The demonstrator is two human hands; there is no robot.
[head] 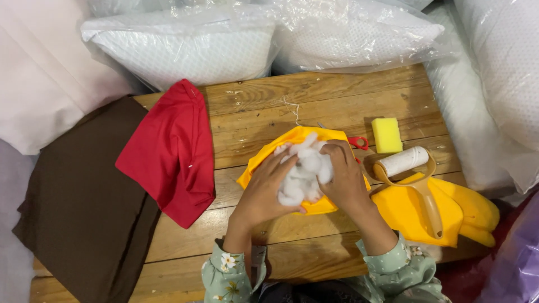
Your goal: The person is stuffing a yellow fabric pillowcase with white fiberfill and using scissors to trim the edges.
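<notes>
A yellow fabric cover [292, 138] lies on the wooden table [264, 106] just in front of me. Both hands press a clump of white fibre stuffing [306, 168] into its opening. My left hand [264, 191] cups the stuffing from the left and below. My right hand [345, 177] grips it from the right, fingers curled over the fluff. The lower part of the cover is hidden under my hands.
A red cloth [171, 151] and a brown cloth [78, 207] lie to the left. A yellow sponge [387, 134], red-handled scissors [357, 142], a lint roller [410, 168] and yellow fabric [443, 210] sit at right. Bagged white pillows [185, 45] ring the table.
</notes>
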